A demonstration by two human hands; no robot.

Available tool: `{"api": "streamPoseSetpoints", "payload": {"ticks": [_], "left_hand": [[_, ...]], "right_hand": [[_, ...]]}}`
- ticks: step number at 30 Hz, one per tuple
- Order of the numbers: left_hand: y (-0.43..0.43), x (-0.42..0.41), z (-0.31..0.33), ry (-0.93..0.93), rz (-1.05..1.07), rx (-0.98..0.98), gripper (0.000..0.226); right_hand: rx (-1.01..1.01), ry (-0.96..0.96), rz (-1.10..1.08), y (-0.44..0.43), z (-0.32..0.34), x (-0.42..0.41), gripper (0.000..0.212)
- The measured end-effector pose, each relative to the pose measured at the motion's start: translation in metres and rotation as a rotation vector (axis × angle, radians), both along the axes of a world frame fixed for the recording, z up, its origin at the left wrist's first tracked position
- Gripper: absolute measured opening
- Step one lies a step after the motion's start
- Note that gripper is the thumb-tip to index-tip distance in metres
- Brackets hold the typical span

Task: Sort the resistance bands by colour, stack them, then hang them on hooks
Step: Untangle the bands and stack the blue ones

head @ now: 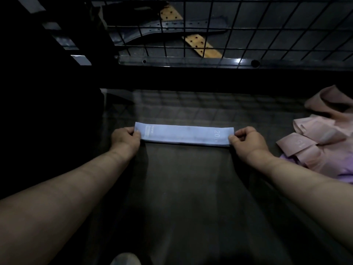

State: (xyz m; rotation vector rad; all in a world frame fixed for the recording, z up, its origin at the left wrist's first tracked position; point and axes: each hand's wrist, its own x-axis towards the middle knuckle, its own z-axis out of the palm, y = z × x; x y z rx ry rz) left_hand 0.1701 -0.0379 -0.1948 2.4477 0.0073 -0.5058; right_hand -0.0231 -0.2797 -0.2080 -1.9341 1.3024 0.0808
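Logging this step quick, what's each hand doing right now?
Left hand: pinching the left end of the blue band.
Right hand: pinching its right end.

Wire grid [210, 31] beyond, pink bands [322, 138] rightward

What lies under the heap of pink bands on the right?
A purple band pokes out beneath the pink bands at their near edge. The heap covers the rest of it and anything else below.

Dim gym storeroom: wire-mesh rack [191, 61], perforated straps [181, 23], heaped pink resistance bands [315, 134]
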Motion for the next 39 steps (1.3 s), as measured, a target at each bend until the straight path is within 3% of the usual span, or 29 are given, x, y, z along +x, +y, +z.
{"api": "streamPoseSetpoints", "payload": {"ticks": [6,9,12,16,20,24,27,29,32,34,37,39], "left_hand": [[0.004,0.002,-0.003,0.008,-0.009,0.019,0.029],[0.003,0.001,0.000,-0.018,0.029,0.075,0.045],[-0.002,-0.011,0.011,-0.112,-0.042,0.079,0.052],[-0.025,-0.037,0.027,-0.264,-0.277,0.034,0.052],[-0.067,-0.078,0.040,-0.355,-0.648,-0.003,0.058],[-0.124,-0.122,0.057,-0.346,-1.183,-0.067,0.053],[-0.171,-0.153,0.073,-0.259,-1.557,0.077,0.052],[-0.202,-0.175,0.077,-0.226,-1.690,0.207,0.057],[-0.237,-0.203,0.071,-0.099,-1.704,0.312,0.069],[-0.246,-0.223,0.058,0.043,-1.620,0.275,0.074],[-0.244,-0.245,0.039,0.149,-1.552,0.168,0.073],[-0.242,-0.252,0.029,0.130,-1.581,0.221,0.074]], "right_hand": [[0.027,-0.038,0.006,0.004,0.001,-0.001,0.022],[0.029,-0.007,0.080,0.003,0.004,-0.013,0.022],[-0.092,0.113,0.375,-0.002,0.008,-0.047,0.025],[-0.431,0.346,0.924,-0.024,0.023,-0.116,0.045],[-0.621,0.455,1.073,-0.058,0.041,-0.186,0.059],[-0.557,0.634,0.993,-0.091,0.070,-0.222,0.061],[-0.582,0.661,0.844,-0.104,0.070,-0.240,0.064],[-0.513,0.680,0.698,-0.112,0.064,-0.245,0.072],[-0.464,0.520,0.642,-0.123,0.059,-0.238,0.060],[-0.423,0.431,0.649,-0.133,0.062,-0.232,0.050],[-0.362,0.351,0.635,-0.149,0.071,-0.227,0.052],[-0.346,0.309,0.614,-0.154,0.077,-0.229,0.057]]}}
